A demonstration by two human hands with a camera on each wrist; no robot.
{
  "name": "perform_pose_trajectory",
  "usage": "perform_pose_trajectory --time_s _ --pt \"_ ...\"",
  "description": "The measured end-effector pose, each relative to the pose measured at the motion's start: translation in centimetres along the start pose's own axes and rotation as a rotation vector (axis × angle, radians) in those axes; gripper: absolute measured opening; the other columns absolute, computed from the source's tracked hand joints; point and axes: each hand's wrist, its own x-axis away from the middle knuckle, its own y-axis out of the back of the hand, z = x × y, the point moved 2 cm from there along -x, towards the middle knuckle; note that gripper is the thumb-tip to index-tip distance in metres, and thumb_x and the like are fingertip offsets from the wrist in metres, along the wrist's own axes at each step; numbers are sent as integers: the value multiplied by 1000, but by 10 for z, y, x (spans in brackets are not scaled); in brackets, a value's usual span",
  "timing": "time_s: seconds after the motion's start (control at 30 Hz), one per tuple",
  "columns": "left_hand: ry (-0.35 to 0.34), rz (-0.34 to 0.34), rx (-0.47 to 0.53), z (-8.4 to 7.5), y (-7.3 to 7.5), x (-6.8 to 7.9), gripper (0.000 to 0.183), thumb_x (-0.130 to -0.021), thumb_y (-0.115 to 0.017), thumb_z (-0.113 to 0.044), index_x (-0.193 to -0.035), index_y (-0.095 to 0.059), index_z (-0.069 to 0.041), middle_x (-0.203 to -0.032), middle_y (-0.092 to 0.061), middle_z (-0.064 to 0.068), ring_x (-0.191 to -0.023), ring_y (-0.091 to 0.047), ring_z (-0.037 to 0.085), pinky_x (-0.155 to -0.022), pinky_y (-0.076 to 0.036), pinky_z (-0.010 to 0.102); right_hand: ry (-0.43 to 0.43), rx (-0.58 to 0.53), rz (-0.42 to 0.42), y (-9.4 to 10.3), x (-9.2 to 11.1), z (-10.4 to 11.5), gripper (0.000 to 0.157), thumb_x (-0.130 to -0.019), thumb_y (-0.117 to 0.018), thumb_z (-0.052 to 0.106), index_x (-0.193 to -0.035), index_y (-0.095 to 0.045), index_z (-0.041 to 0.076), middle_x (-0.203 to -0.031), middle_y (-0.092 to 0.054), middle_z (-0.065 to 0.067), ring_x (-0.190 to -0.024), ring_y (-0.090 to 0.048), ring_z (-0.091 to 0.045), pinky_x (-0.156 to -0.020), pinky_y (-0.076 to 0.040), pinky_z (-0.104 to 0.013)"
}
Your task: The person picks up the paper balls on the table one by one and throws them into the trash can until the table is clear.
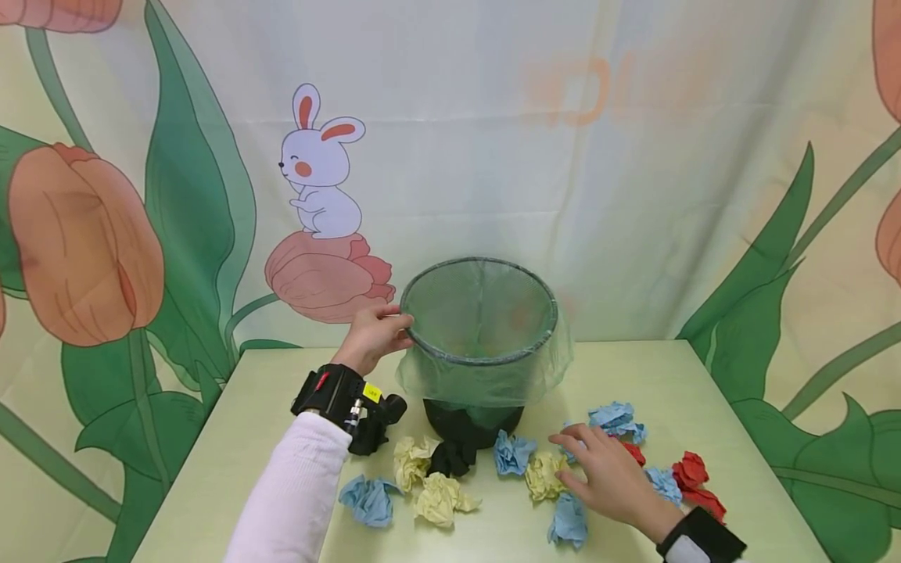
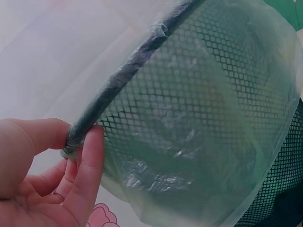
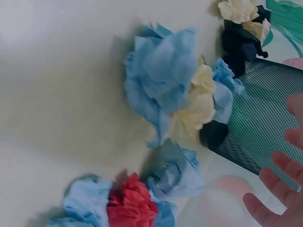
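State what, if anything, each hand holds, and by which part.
The left hand pinches the bin by its rim, with the liner over it; the right hand holds nothing.

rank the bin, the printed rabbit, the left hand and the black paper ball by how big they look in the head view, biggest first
1. Bin
2. Printed rabbit
3. Left hand
4. Black paper ball

This is apparent size only; they stand at different distances from the camera.

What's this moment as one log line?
left hand: pinches bin rim | right hand: holds nothing, near crumpled paper | table: crumpled paper in yellow, blue, red
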Motion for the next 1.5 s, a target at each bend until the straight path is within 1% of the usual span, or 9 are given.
perform_pose_trajectory --time_s 0.17,0.4,0.57,0.7,0.83,0.93,1.1,1.3,1.5 --pt "1 14 17 1 2 -1 56 -91 -56 -11 -141 -31 -2 -118 -45 13 -75 -51 13 -70 -54 21 -3 -12 35 -11 7 6 46 -76 -72 37 -118 -58 25 -111 -55 5 -100 -53 -14 -77 -50 -32" --pt "1 29 25 -1 2 0 57 -91 -56 -12 -141 -31 -2 -117 -45 12 -77 -52 13 -70 -54 21 11 -28 22 -31 19 11 41 -75 -73 37 -111 -60 22 -107 -56 5 -98 -54 -15 -74 -50 -35" --pt "3 31 35 -1 2 0 54 -91 -56 -12 -139 -33 -1 -111 -45 10 -78 -51 14 -68 -54 20 26 -51 23 -44 28 13 39 -76 -72 41 -108 -61 23 -103 -54 7 -94 -53 -12 -69 -50 -29" --pt "9 30 45 0 1 0 54 -91 -57 -12 -139 -34 -2 -112 -47 11 -80 -53 14 -69 -54 20 28 -41 73 -51 35 15 39 -77 -70 45 -107 -61 23 -101 -53 7 -92 -53 -13 -64 -48 -30" --pt "10 28 46 1 1 0 54 -91 -56 -12 -139 -34 -3 -114 -48 11 -82 -54 15 -68 -54 20 28 -22 160 -58 41 15 41 -78 -66 50 -109 -60 24 -103 -52 6 -94 -52 -16 -66 -47 -36" --pt "9 30 46 1 1 -1 54 -91 -56 -12 -139 -34 -3 -114 -47 12 -83 -54 15 -69 -54 20 25 -19 225 -65 45 14 41 -79 -63 53 -110 -59 27 -104 -51 7 -97 -50 -16 -68 -46 -37" --pt "13 31 58 1 1 -1 54 -91 -56 -12 -139 -34 -3 -116 -47 12 -87 -54 16 -70 -54 21 25 -8 301 -74 48 12 42 -80 -61 56 -112 -57 29 -106 -50 7 -100 -48 -18 -68 -47 -40" --pt "15 37 68 2 1 -1 55 -91 -56 -12 -140 -33 -3 -118 -45 12 -91 -52 17 -72 -54 21 2 -26 337 -81 47 10 39 -80 -62 52 -113 -55 32 -110 -50 6 -102 -48 -21 -63 -45 -39" --pt "11 41 71 3 2 -2 53 -92 -56 -12 -139 -34 -3 -113 -46 10 -87 -53 15 -72 -54 21 14 -28 354 -90 43 10 36 -80 -64 47 -112 -57 31 -109 -51 4 -99 -50 -24 -59 -44 -37"
